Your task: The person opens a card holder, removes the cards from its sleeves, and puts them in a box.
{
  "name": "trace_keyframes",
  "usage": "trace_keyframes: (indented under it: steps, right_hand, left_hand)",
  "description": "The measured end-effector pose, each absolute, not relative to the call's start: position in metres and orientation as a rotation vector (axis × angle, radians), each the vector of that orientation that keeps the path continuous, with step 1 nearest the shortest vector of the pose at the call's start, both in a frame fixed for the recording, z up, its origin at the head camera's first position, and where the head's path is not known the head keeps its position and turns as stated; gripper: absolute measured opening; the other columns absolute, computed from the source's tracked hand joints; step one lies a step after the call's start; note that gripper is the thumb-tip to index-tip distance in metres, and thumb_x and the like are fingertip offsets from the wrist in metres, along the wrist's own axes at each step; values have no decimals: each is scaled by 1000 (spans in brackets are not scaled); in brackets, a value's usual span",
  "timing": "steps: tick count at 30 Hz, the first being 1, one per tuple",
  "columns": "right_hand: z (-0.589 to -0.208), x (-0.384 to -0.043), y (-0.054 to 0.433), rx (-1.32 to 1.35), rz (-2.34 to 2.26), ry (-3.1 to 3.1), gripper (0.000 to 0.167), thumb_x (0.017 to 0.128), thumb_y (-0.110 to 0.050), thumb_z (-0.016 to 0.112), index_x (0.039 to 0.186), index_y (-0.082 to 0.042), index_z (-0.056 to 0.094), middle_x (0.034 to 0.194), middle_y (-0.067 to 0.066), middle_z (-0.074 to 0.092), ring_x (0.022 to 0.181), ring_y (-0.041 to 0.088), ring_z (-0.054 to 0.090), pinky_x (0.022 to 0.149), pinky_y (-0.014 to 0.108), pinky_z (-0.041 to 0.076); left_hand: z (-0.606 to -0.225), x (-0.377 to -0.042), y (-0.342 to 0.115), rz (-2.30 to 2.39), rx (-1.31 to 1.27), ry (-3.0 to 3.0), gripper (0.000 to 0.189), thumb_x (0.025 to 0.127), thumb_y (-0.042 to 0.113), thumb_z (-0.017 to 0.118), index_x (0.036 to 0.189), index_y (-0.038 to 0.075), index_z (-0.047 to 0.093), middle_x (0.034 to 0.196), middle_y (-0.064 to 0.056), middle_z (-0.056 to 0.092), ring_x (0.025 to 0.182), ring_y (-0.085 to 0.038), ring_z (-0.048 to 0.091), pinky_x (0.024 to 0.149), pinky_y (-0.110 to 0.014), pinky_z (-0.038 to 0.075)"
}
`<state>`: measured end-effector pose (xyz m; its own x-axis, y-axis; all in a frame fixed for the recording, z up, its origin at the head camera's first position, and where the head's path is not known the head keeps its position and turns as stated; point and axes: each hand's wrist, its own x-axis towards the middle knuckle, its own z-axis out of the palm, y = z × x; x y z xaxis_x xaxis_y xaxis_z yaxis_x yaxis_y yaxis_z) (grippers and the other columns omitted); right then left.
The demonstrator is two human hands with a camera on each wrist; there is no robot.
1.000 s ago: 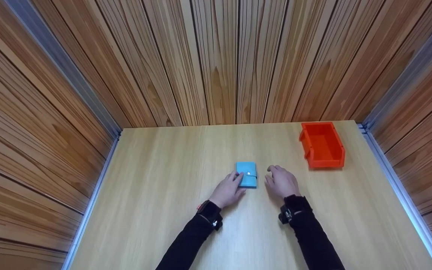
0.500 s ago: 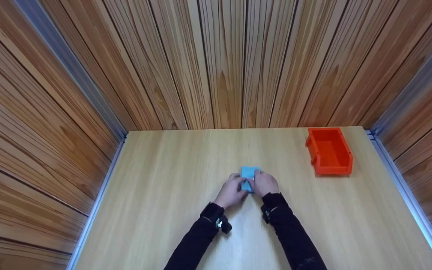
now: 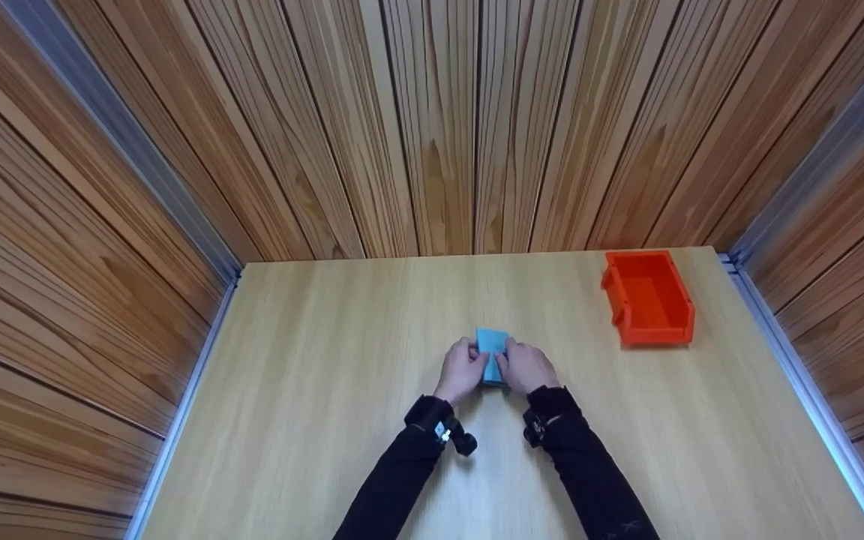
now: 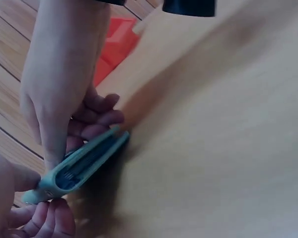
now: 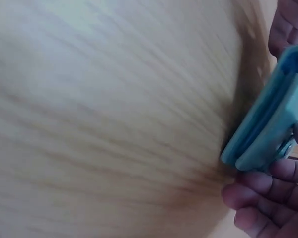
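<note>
A small light-blue wallet (image 3: pixel 492 342) is held between both hands over the table, tilted, with its folded edge and inner layers showing in the left wrist view. My left hand (image 3: pixel 462 370) pinches the spine side, thumb on top and fingertips beneath. On the opposite side, my right hand (image 3: pixel 528 368) grips the wallet's edge near its closure strap. The right wrist view shows a round metal snap (image 5: pixel 287 149) between the right thumb and fingers. Part of the wallet's front lies hidden under the thumbs.
An orange-red open bin (image 3: pixel 649 300) stands at the back right of the wooden table (image 3: pixel 312 390). Wood-plank walls rise behind and on both sides, with metal rails (image 3: pixel 799 397) along the table's side edges. Both wrists carry dark straps with small cameras.
My right hand has come in from the right and taken hold of the wallet's strap side. The left hand has shifted its grip, and the wallet now tilts up from the table.
</note>
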<state>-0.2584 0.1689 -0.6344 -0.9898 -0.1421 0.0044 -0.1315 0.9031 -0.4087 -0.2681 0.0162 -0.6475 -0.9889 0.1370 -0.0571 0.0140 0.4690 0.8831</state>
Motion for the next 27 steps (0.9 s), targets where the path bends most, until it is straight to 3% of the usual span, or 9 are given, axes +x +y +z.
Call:
trace_keyframes:
  steps: [7,15,21,27]
  right_hand:
    - [-631,-261,174,-231,-693,3039,25,106,-18,52,106,4,63,83,19,66,79,37,66,73,52,52]
    - [-630,-263,172,-249,-647,3166,21,102,-12,56,87,1,62,72,18,64,69,40,65,63,52,51]
    - [-631,-262,170,-286,-605,3254,17,96,-10,63,82,0,63,70,19,66,66,41,66,60,52,50]
    - [-631,-261,169,-257,-620,3271,16,90,-9,67,77,-4,60,70,17,66,66,40,66,60,52,50]
  left_hand:
    - [-632,-269,28,1559,258,2601,19,102,17,65,112,3,56,80,6,51,70,-7,50,63,-21,41]
    - [-626,-271,35,1440,353,2748,18,100,16,66,104,4,54,77,7,43,66,-6,45,58,-20,39]
    - [-625,-273,35,1438,330,2739,19,98,15,67,110,5,55,75,7,43,62,-7,48,55,-21,41]
    - [-624,-273,33,1337,353,2872,21,94,12,68,106,2,56,80,0,54,72,-13,57,62,-28,50]
